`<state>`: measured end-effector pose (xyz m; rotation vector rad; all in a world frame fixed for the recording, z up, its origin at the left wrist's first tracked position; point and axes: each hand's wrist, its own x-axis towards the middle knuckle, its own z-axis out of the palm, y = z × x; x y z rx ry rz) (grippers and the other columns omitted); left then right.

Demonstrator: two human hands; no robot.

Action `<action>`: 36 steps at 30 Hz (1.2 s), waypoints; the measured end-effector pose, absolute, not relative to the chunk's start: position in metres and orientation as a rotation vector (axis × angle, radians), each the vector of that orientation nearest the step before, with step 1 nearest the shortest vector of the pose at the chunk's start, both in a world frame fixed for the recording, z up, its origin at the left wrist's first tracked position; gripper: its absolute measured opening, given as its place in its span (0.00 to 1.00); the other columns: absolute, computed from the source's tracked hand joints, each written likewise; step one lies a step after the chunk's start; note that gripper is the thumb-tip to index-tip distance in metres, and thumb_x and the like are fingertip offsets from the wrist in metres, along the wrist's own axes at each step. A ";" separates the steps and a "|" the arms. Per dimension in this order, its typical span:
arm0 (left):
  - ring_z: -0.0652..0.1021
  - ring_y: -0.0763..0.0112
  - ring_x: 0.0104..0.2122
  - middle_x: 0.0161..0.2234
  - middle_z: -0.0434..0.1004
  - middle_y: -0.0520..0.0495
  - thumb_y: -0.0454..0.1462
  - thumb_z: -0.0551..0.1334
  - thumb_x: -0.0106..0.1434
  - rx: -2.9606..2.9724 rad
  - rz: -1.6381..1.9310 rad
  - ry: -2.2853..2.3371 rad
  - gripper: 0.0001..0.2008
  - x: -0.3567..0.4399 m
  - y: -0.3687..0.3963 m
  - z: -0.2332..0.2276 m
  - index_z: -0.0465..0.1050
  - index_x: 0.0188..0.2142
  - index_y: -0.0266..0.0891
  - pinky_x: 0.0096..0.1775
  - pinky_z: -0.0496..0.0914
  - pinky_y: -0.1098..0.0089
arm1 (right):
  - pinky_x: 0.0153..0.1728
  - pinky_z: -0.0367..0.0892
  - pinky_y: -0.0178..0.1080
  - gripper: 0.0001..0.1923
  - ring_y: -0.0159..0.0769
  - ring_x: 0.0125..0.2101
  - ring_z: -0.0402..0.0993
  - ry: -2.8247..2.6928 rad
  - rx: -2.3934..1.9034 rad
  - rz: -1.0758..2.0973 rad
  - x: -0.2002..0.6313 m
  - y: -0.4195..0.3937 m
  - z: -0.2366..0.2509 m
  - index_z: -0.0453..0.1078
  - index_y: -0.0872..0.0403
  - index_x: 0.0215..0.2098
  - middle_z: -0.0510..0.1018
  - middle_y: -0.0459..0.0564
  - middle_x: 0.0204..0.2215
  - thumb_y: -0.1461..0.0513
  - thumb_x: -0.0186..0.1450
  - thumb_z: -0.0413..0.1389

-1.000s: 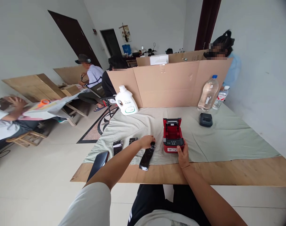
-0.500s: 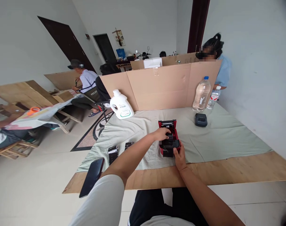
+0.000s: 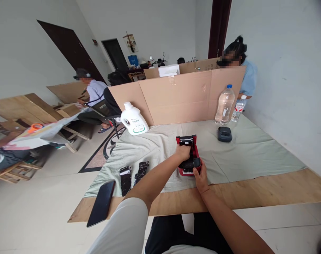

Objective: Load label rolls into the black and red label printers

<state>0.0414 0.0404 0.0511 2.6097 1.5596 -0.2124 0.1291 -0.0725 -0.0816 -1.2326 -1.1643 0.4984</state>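
A red and black device like a small label printer (image 3: pixel 191 164) stands on the cloth with its lid raised at the back. My left hand (image 3: pixel 183 152) reaches into it from the left, fingers curled down inside; what they hold is hidden. Around the printer's front right corner wraps my right hand (image 3: pixel 201 177), its thumb on the front. To the left, partly behind my left forearm, lie two rolls of shiny black film, one black film roll (image 3: pixel 125 180) and another black film roll (image 3: pixel 142 169). A dark phone (image 3: pixel 101 204) rests by the table's front left edge.
A white jug (image 3: pixel 134 120) stands at the back left before a cardboard screen (image 3: pixel 176 100). At the back right are a large water bottle (image 3: pixel 224 106), a smaller bottle (image 3: pixel 238 109) and a black box-shaped device (image 3: pixel 224 134). Other people sit beyond.
My left hand has gone further back and down into the printer. The black film that hung over the printer's front no longer shows there. My right hand keeps its hold.
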 end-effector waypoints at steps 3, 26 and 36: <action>0.77 0.55 0.42 0.38 0.79 0.40 0.33 0.60 0.55 2.600 -0.209 1.577 0.13 0.044 0.041 0.049 0.73 0.41 0.37 0.51 0.61 0.56 | 0.58 0.55 0.53 0.35 0.46 0.57 0.59 -1.158 -1.239 0.498 0.128 -0.071 -0.084 0.53 0.55 0.61 0.63 0.59 0.57 0.47 0.62 0.51; 0.66 0.60 0.55 0.53 0.67 0.38 0.39 0.49 0.68 2.436 0.984 1.260 0.19 -0.019 0.027 0.053 0.66 0.54 0.35 0.58 0.61 0.57 | 0.59 0.53 0.53 0.35 0.45 0.58 0.57 -1.152 -1.248 0.536 0.128 -0.075 -0.075 0.52 0.55 0.62 0.61 0.59 0.59 0.46 0.63 0.49; 0.64 0.58 0.56 0.52 0.68 0.39 0.43 0.47 0.69 2.570 0.937 1.232 0.20 -0.029 -0.036 0.021 0.66 0.54 0.37 0.56 0.60 0.53 | 0.58 0.54 0.53 0.34 0.45 0.58 0.58 -1.165 -1.277 0.495 0.127 -0.074 -0.077 0.51 0.54 0.62 0.61 0.59 0.58 0.47 0.63 0.49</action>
